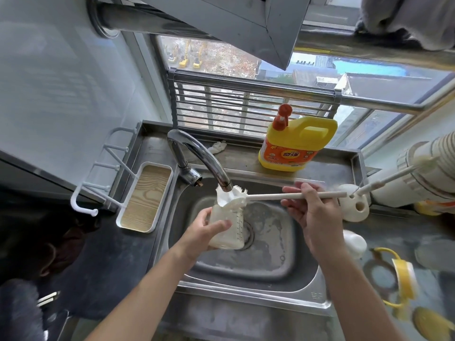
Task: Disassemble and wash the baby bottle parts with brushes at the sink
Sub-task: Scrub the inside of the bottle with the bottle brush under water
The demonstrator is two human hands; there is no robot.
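Steel sink (270, 263) below window (221, 57); left grip (204, 232) clasping bottle (232, 230), right grip (312, 210) pinching brush (266, 196).

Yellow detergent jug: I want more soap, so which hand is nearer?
Right. The right hand, holding the long white brush, is in front of the yellow detergent jug; the left hand, holding the translucent baby bottle, is lower and farther left.

Left hand (206, 232) & right hand (312, 212) bare, no gloves. Forearms (147, 286) bare down to the frame's bottom edge. Nails prob. short & plain; too blurred to be sure.
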